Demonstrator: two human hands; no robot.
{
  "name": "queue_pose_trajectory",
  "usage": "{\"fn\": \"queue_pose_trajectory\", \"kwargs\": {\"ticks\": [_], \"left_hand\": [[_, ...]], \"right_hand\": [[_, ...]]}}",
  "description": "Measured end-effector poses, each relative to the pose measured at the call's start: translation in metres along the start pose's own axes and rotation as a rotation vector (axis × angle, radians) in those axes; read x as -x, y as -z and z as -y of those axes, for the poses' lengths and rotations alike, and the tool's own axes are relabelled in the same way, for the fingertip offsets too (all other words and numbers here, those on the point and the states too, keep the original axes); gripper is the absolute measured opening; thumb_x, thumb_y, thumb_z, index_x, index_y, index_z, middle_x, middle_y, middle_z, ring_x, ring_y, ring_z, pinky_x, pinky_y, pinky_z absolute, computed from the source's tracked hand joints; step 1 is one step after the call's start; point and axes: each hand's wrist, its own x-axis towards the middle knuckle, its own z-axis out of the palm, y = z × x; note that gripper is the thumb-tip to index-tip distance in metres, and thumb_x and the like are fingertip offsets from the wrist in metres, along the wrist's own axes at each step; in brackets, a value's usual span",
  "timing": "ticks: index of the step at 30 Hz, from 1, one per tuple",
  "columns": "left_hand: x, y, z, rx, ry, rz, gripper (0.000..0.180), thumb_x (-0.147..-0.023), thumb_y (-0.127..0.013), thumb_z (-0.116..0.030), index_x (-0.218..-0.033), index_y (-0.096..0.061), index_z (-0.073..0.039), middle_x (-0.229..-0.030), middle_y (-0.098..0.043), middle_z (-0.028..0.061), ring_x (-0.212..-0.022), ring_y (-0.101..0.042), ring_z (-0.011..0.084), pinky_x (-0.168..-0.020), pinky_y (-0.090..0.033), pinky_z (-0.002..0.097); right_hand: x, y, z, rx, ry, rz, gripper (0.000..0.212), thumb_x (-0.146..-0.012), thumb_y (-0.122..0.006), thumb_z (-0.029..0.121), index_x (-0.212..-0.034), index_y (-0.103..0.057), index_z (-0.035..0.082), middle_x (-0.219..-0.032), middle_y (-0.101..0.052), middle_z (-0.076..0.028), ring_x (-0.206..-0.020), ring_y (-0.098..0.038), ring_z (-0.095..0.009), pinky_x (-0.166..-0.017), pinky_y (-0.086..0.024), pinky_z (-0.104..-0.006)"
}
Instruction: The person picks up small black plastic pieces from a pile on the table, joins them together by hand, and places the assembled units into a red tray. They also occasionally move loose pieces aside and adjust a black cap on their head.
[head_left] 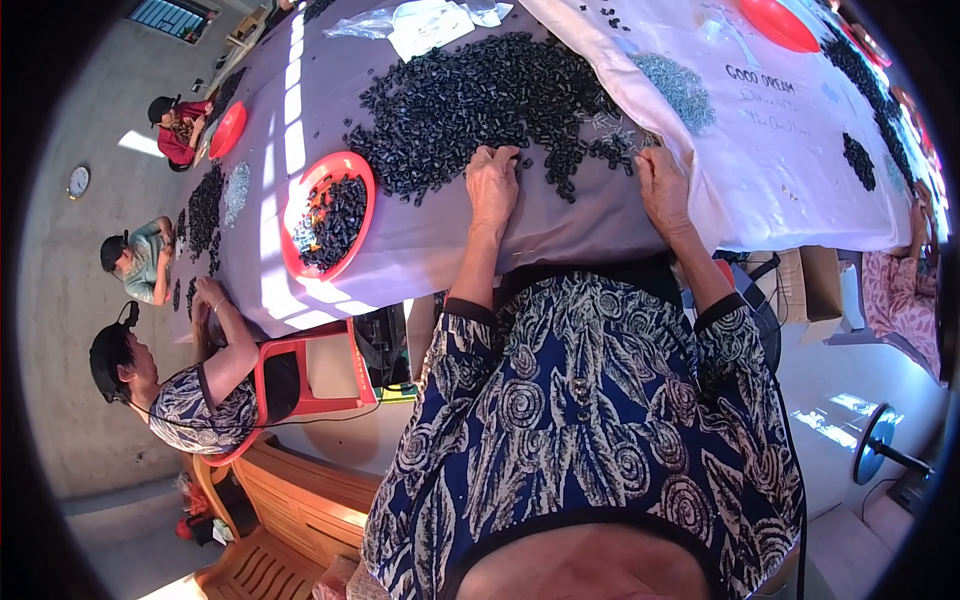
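A wide pile of small black plastic-looking pieces [470, 105] covers the middle of the cloth-covered table. At its near edge my left hand [492, 187] is closed, fingertips pinched against the black pieces; a small dark piece may be between them, too small to be sure. My right hand [662, 188] is closed too, thumb against curled fingers, beside the small silvery metal pieces [615, 135] at the pile's right end. What it holds is hidden. Left of my left hand stands a red round basin [370, 200] containing black pieces and some silvery ones.
A heap of silvery pieces [675, 90] lies on the pale cloth [780, 200] at right. Clear plastic bags [430, 25] lie at the far side. Co-workers sit along the left, the nearest person [190, 390] on a red chair [335, 375]. Another red basin [780, 25] is at far right.
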Motion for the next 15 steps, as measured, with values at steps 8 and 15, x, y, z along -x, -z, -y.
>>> {"fn": "queue_pose_trajectory", "kwargs": {"ticks": [8,15], "left_hand": [[-0.001,0.001,0.000,0.013,0.046,0.023,0.008,-0.074,-0.062,-0.005,-0.082,-0.059,-0.005,-0.076,-0.055,0.0120,-0.076,-0.055,0.0292,-0.070,-0.044,0.0398],[0.002,-0.003,0.000,-0.146,-0.065,-0.025,0.009,-0.076,-0.062,-0.009,-0.081,-0.057,-0.005,-0.080,-0.054,0.0120,-0.079,-0.053,0.0294,-0.071,-0.041,0.0399]], "right_hand": [[-0.003,0.001,-0.009,0.050,0.002,-0.079,0.009,-0.082,-0.052,0.001,-0.090,-0.054,0.002,-0.089,-0.054,-0.016,-0.085,-0.052,-0.033,-0.078,-0.042,-0.0400],[-0.002,0.000,-0.012,-0.013,-0.080,-0.057,0.009,-0.080,-0.054,0.000,-0.088,-0.053,0.002,-0.085,-0.055,-0.015,-0.081,-0.053,-0.032,-0.075,-0.042,-0.0394]]}}
